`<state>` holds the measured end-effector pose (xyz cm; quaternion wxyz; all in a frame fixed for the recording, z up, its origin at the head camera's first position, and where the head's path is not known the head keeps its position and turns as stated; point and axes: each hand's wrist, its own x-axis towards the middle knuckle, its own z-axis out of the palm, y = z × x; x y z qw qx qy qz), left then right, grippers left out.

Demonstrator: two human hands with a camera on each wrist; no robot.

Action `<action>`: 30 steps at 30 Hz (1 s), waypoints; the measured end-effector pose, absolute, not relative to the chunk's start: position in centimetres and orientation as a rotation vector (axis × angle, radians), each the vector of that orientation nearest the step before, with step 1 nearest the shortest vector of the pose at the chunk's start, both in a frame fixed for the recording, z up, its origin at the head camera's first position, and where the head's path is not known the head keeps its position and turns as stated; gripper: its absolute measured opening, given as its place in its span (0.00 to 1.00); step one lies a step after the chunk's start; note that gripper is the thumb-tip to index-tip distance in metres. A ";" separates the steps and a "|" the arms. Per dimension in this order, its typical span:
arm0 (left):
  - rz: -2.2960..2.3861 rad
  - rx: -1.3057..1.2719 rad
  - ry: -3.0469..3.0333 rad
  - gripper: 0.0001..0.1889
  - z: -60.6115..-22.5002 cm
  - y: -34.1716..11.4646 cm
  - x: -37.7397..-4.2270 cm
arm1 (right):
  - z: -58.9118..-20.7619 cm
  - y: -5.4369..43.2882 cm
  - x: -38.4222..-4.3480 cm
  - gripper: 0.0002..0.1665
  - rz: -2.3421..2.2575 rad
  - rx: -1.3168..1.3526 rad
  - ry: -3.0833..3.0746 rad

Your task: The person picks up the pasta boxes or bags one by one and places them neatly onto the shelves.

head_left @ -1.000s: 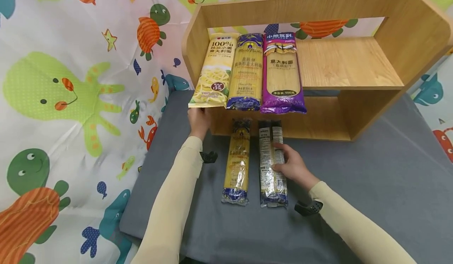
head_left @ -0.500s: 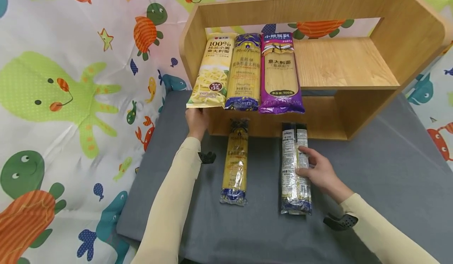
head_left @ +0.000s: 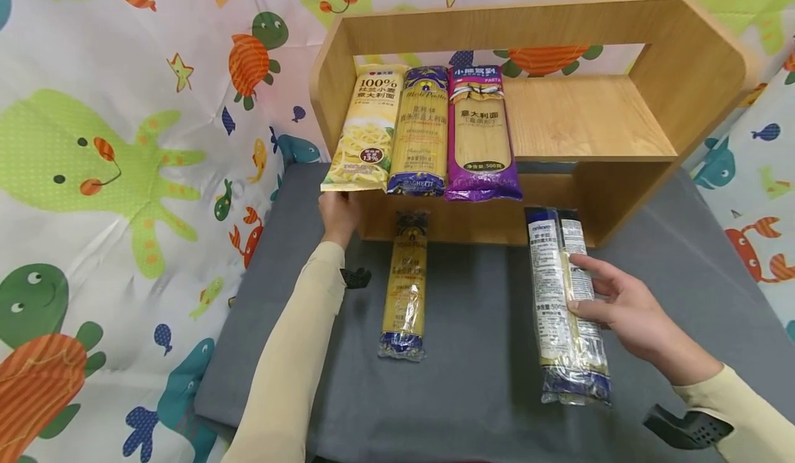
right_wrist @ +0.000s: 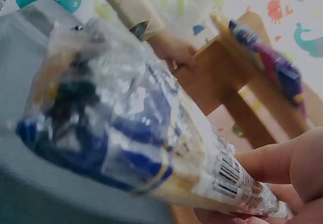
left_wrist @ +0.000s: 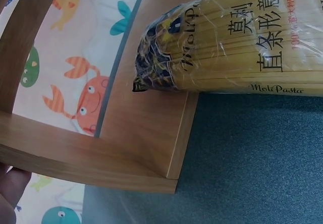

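My right hand (head_left: 640,318) grips a pack of spaghetti (head_left: 562,304) by its right edge, thumb on top. The printed back label faces up in the head view. In the right wrist view the crinkled blue end of this spaghetti pack (right_wrist: 116,118) is nearest the camera. At the left end of the wooden shelf (head_left: 627,118), my left hand (head_left: 338,218) holds the side panel, partly hidden under the overhanging packs. Only its fingers (left_wrist: 12,186) show beside the panel in the left wrist view. A second spaghetti pack (head_left: 406,290) lies front up between the hands, its far end on the shelf's bottom board.
Side by side on the upper board lie a cream pasta pack (head_left: 366,128), a yellow-and-blue spaghetti pack (head_left: 419,132) and a purple pasta pack (head_left: 481,135). Their ends overhang the board's front edge. The shelf stands on a grey-covered table (head_left: 472,394), before a cartoon-printed cloth (head_left: 124,242).
My right hand has carried the spaghetti pack rightward and nearer the camera, away from the other pack. The left hand keeps its place at the shelf. The head view has shifted slightly.
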<state>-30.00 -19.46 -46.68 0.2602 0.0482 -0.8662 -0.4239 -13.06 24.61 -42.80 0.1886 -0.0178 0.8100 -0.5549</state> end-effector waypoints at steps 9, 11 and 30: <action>-1.134 0.122 -2.355 0.17 -46.5 -19.7 -30.2 | -37.9 27.9 -12.3 0.41 -1.874 -0.141 2.020; -1.128 0.120 -2.358 0.17 -46.6 -19.7 -30.2 | -36.6 28.5 -12.2 0.42 -1.923 -0.151 2.012; -1.089 0.138 -2.349 0.15 -47.1 -19.5 -29.8 | -27.3 25.5 -23.6 0.50 -1.542 0.133 2.326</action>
